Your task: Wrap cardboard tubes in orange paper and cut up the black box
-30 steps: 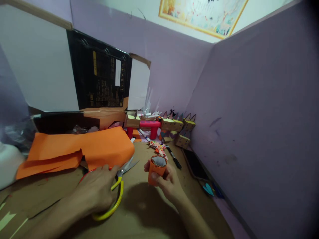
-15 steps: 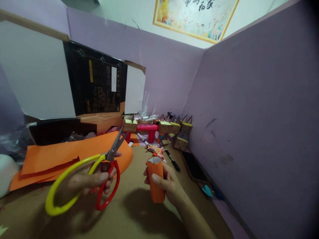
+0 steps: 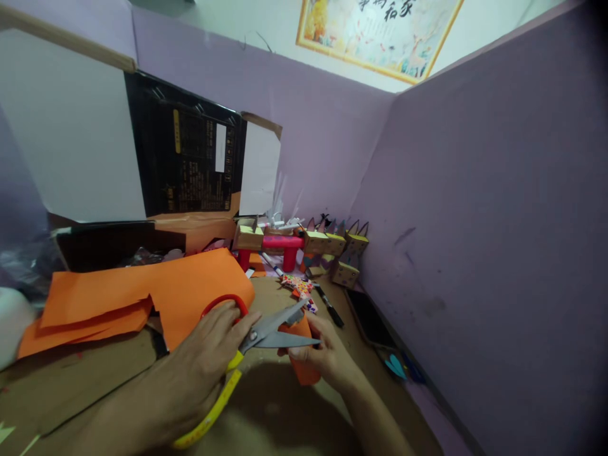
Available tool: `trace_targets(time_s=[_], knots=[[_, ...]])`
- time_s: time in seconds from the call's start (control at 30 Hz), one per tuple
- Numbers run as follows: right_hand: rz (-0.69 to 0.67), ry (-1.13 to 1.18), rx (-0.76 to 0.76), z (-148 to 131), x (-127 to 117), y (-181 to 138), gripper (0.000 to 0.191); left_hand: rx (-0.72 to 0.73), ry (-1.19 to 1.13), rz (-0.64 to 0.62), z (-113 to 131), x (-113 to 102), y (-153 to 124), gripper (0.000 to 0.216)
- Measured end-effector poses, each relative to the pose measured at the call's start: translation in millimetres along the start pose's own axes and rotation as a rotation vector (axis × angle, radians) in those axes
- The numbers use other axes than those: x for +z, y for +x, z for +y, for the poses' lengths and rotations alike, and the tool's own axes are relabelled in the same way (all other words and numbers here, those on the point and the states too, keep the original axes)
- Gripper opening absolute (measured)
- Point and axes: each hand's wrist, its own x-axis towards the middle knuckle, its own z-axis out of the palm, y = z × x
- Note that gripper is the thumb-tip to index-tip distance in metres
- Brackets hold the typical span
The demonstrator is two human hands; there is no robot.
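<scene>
Left hand [image 3: 204, 361]: back up, fingers curled round the handles of the scissors [image 3: 253, 335], red loop up by the knuckles, yellow loop below the palm. Can't tell how the fingers sit in the loops. Blades parted, pointing toward the other hand.

Right hand [image 3: 335, 354]: gripping the orange paper tube [image 3: 308, 372] between thumb and fingers, tube slightly tilted, bottom end sticking out below the hand. Blades cross the tube's upper part in this view, upper one near the rim, lower one by the thumb. Can't tell whether either blade touches paper.

Just past the tube: floral paper piece [image 3: 297, 285], then a black marker [image 3: 331, 307] lying at an angle on the cardboard sheet [image 3: 270, 297] under everything.

Left side: big orange paper [image 3: 190, 285], its cut-out edge toward the person, left hand overlapping its near right part.

Right side: dark phone-like slab [image 3: 370, 316] along the wall, small cyan paper piece [image 3: 395, 366] near its close end.

Back: red bench-like piece [image 3: 284, 242], little cardboard boxes with pointed ears [image 3: 346, 273] right of it. Open carton [image 3: 190, 164] behind the orange paper, black printed panel upright. Framed picture [image 3: 380, 41] up on the wall
</scene>
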Motion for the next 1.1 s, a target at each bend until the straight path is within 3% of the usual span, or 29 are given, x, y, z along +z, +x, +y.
trace_targets(time_s=[0.6,0.83,1.0,1.1], knots=[[-0.001,-0.052,0.002,6,4,-2,0.034,0.061,0.106,0.066,-2,-2,5,0.057],[-0.023,-0.006,-0.008,8,5,-3,0.032,0.073,-0.017,-0.007,-3,-9,9,0.055],[-0.036,0.058,-0.015,9,7,-2,0.031,0.072,-0.076,0.009,-1,-6,7,0.053],[-0.016,0.087,0.012,9,7,-3,0.032,0.000,-0.101,-0.030,2,-4,7,0.053]])
